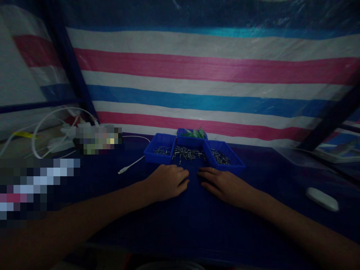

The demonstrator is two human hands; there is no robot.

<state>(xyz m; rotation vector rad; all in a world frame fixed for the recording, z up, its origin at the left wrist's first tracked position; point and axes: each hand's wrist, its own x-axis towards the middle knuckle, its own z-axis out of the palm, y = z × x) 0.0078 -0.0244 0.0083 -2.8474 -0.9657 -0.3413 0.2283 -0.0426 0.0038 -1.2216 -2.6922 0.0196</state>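
My left hand rests on the dark blue table, just in front of the left blue bin. Its fingers are loosely bent, with a gap between thumb and forefinger, and no object shows in it. My right hand lies opposite, its fingers stretched toward the left hand, near the right blue bin; nothing is in it. A loose pile of thin, shiny metal pins is spread between the two bins. Similar pins lie inside both. Their exact kind is too small to tell.
A third blue bin behind the pile holds green plastic packets. A white cable trails on the left, beside a blurred cluster of things. A white oval case lies at right. Striped sheeting closes the back.
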